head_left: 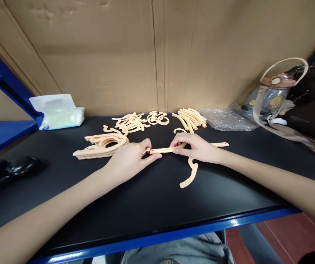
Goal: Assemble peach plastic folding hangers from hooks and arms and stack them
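Note:
My right hand is closed on a long beige strip lying level at the middle of the black table. Just left of the strip's end, my left hand pinches a small beige piece, mostly hidden by the fingers. A curved beige hook piece lies in front of my right hand. Another strip end shows beyond my right wrist. Left of my left hand sits a stack of beige hanger-shaped pieces.
Behind the hands lie piles of small beige pieces, rings and curved arms. A plastic bag and strapped bottle stand right, a tissue pack back left, a black object left.

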### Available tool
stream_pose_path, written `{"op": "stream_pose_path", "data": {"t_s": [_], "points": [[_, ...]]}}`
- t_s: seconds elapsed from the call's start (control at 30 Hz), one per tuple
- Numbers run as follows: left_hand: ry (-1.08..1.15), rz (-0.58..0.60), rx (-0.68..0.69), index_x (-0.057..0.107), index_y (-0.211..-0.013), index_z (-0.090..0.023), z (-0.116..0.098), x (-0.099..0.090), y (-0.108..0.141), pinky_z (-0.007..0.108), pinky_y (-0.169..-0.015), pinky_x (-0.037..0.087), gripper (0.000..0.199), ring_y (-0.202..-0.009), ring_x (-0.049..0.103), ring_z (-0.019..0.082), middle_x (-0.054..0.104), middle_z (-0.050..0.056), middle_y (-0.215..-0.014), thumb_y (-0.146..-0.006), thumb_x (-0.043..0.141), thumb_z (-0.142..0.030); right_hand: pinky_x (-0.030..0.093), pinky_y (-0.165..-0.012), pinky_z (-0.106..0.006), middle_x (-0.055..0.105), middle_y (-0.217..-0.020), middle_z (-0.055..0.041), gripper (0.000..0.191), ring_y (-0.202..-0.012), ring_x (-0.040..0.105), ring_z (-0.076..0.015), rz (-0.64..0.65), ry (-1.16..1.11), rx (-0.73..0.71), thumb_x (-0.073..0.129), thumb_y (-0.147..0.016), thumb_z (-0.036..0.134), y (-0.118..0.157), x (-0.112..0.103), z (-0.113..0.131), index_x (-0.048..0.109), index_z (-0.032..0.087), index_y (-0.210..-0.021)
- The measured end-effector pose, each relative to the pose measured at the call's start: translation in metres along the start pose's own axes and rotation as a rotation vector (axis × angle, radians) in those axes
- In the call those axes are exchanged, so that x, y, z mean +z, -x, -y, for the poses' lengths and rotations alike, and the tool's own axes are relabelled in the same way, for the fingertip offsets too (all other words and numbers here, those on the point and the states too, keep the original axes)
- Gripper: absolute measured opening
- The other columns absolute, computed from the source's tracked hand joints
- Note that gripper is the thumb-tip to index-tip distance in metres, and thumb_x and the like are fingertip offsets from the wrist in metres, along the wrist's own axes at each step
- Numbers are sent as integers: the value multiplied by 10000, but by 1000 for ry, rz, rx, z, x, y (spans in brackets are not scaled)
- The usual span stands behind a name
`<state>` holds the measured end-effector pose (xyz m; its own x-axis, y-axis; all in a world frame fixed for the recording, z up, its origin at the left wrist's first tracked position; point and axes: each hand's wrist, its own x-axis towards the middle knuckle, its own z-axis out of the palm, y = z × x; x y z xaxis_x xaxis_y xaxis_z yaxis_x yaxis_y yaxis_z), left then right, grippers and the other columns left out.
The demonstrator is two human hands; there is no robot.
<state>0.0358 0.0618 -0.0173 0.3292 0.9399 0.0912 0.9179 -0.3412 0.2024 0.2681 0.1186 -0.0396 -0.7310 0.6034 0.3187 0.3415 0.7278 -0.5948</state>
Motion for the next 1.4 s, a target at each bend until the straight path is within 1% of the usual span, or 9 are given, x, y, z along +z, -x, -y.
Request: {"op": "stream_pose_path", "data": {"t_s": [0.17,0.37,0.6,0.83,1.0,1.2,1.4], "points": [[-13,16,28,409,-711,-218,1,0,0,262,-524,292,379,-561,545,180,548,-30,-618,-906,451,-541,423,-705,-275,604,-825,-22,87,-752,544,-132,9,-32,-3,571,-887,213,0,-1,3,637,154,-887],[-16,22,51,405,-677,-214,2,2,-1,265,-524,281,415,-555,524,178,532,-24,-605,-912,423,-556,430,-710,-266,598,-839,-18,79,-761,551,-128,11,-53,-9,575,-891,214,0,-1,5,635,162,-893],[-7,66,93,471,-757,-209,0,4,-1,258,-520,250,370,-529,504,164,524,-30,-584,-932,408,-530,433,-733,-268,593,-848,-18,94,-783,554,-129,21,-88,-58,577,-900,235,0,-1,1,632,158,-902],[60,30,67,433,-703,-205,3,7,-3,243,-511,258,402,-485,460,137,458,-55,-525,-913,439,-547,432,-722,-265,594,-837,-18,92,-770,558,-128,17,-105,-49,584,-896,229,0,-1,0,632,151,-904],[84,24,70,439,-681,-201,4,7,-3,242,-499,255,419,-473,450,129,450,-57,-515,-901,453,-557,430,-724,-269,596,-839,-20,93,-775,551,-132,13,-80,-70,586,-895,231,0,0,-1,636,153,-900],[70,30,74,457,-665,-192,3,7,-1,246,-503,254,429,-477,459,132,461,-45,-517,-915,443,-541,427,-726,-274,601,-841,-24,92,-783,549,-137,7,-68,-85,594,-894,226,0,-1,-2,647,153,-906],[2,35,94,477,-676,-189,3,7,-2,253,-525,270,430,-514,501,152,499,-24,-549,-939,410,-523,429,-716,-267,599,-850,-22,88,-776,551,-133,13,-81,-92,591,-896,227,0,-1,-4,646,159,-907]]}}
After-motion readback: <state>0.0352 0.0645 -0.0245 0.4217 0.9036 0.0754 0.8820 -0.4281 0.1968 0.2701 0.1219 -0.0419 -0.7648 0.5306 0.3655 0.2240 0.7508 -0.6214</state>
